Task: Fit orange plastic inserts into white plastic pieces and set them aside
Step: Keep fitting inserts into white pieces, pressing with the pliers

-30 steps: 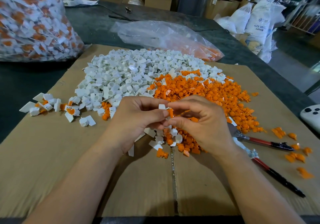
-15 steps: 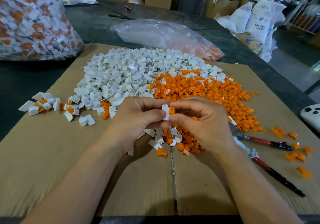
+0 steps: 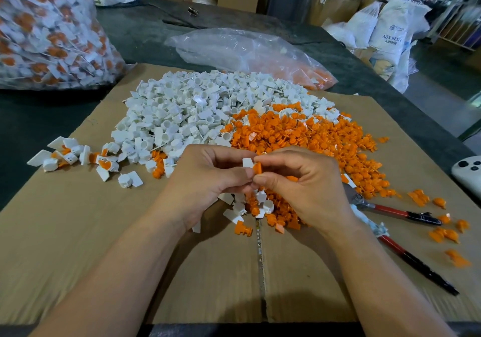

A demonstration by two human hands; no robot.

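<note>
Flattened brown cardboard sheet [image 3: 78, 232] covered the dark worktop in a storeroom stacked with boxes and sacks. Above its middle, the left hand [image 3: 208, 177] pinched a small white plastic piece [image 3: 247, 162] between thumb and forefinger, and the right hand [image 3: 307, 185] pinched a small orange plastic insert [image 3: 257, 168] and held it against that piece's right side. The white piece's flat tab pointed up, its long axis roughly upright; the insert came at it sideways from the right. Whether it was fully seated could not be told, so this fit looked to be mid-way.

Beyond the hands lay a large heap of loose white pieces [image 3: 197, 112] and a heap of loose orange inserts [image 3: 299, 133], so most of the work seemingly remained. Only a small cluster of fitted pieces [image 3: 86, 157] sat set aside at the left.
</note>
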